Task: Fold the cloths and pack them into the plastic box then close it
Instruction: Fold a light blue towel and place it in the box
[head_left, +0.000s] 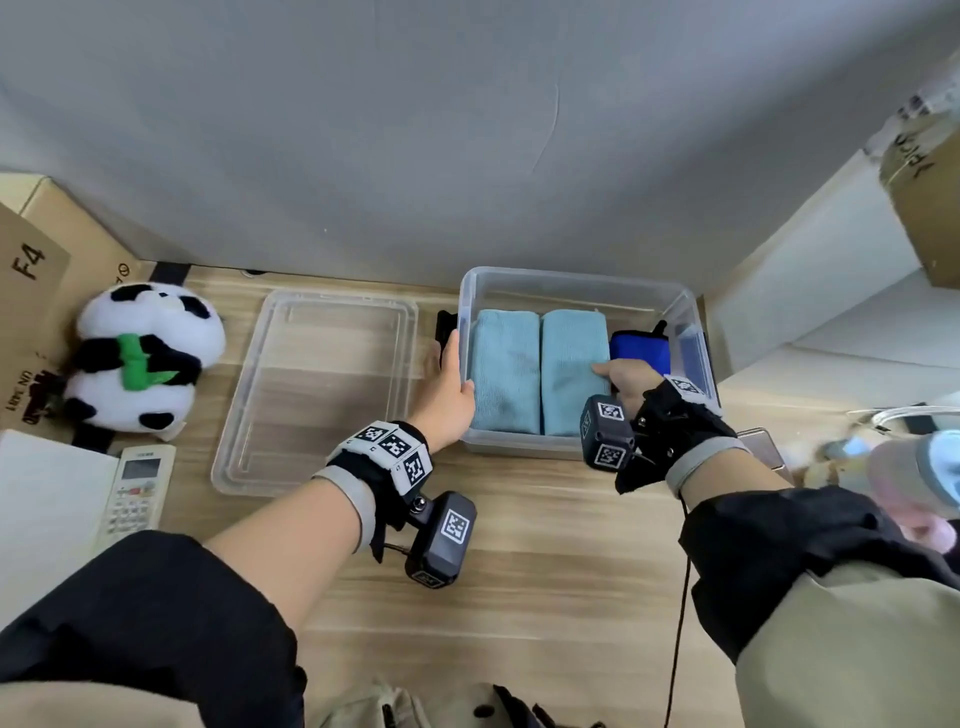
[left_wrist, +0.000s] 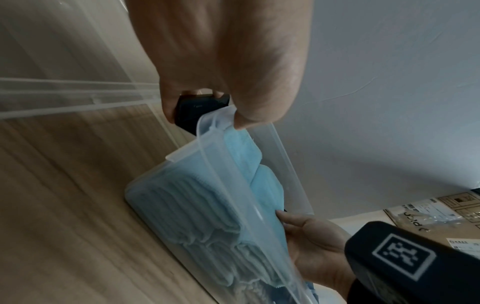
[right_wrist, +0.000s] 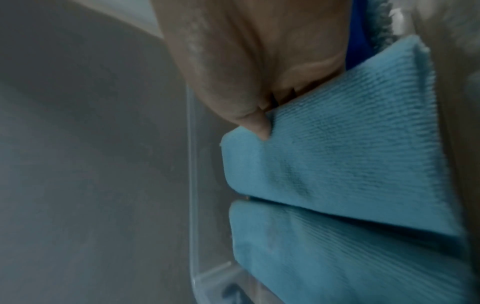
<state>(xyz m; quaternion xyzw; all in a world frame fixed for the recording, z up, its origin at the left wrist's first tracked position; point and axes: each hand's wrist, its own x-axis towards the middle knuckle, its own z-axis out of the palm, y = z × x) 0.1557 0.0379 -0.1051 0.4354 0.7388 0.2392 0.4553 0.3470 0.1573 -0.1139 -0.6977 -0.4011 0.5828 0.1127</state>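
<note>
Box (head_left: 576, 283), clear plastic, right of centre in the head view, long axis running left to right, mouth up. Contents: two light cloths (head_left: 540, 371) side by side, long axes running top to bottom of frame; a dark cloth (head_left: 638, 351) at the right end. Your left hand (head_left: 449, 387) grips the box's left wall, thumb inside. Your right hand (head_left: 626, 382) presses the right-hand light cloth, thumb straight, other fingers hidden. Lid (head_left: 317, 389) lies to the left, not yet on. Risk: cloth standing proud of the rim stops the lid seating; withdrawing your right hand may drag a fold loose.
</note>
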